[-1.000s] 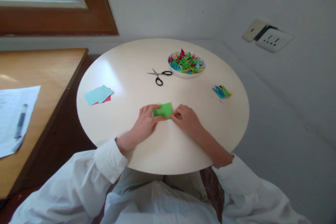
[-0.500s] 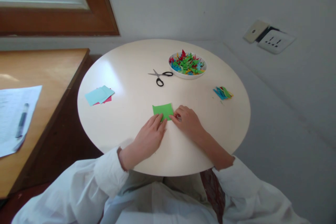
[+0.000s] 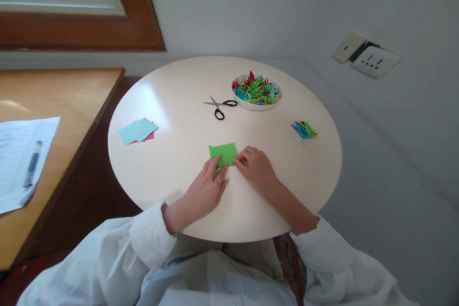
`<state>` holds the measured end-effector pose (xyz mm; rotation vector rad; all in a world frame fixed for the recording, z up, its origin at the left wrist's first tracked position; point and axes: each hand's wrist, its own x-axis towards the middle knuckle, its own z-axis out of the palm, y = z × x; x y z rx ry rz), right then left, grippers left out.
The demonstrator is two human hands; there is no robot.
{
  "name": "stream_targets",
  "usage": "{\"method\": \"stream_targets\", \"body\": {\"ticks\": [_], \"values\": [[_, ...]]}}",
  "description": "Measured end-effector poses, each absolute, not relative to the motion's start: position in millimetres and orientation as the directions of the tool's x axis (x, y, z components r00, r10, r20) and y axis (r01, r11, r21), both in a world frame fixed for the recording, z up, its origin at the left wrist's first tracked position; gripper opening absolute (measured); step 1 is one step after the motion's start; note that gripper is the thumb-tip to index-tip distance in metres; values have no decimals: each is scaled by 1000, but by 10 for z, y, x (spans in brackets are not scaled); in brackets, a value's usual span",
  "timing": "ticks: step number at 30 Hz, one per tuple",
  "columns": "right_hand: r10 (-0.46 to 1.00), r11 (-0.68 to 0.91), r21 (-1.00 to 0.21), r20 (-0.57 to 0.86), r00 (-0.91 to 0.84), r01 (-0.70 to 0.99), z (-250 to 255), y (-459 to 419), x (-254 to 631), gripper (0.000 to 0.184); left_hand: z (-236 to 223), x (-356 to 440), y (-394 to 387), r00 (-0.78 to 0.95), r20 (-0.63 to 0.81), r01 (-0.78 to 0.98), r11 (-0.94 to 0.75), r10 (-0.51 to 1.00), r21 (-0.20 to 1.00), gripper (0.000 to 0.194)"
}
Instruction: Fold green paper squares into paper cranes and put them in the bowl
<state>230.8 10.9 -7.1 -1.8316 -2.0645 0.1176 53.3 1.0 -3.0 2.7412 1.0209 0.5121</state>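
Observation:
A green sheet of paper, folded into a rectangle, lies on the white round table in front of me. My left hand rests on its lower left part, fingers stretched out and slightly spread over the near edge. At the lower right corner, my right hand has its fingers curled, with thumb and forefinger pinching the paper. Beyond the sheet are black-handled scissors, lying with their blades apart and pointing left.
A white bowl full of small colourful folded paper pieces stands at the back. Light blue and red sheets lie at left, coloured paper strips at right. A wooden desk bears printed papers and a pen.
The fingers of my left hand have shifted and spread slightly on the green paper. My right hand stays at its corner. The whole view has moved a little.

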Motion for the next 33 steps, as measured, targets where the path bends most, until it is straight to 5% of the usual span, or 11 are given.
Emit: {"method": "stream_targets", "body": {"ticks": [23, 33], "values": [[967, 151, -221, 237, -98, 963, -45, 101, 2262, 21, -7, 496, -44, 609, 286, 730, -664, 740, 165, 35], [964, 169, -140, 232, -133, 976, -40, 78, 2239, 21, -75, 489, -23, 668, 247, 656, -713, 702, 249, 40]]}}
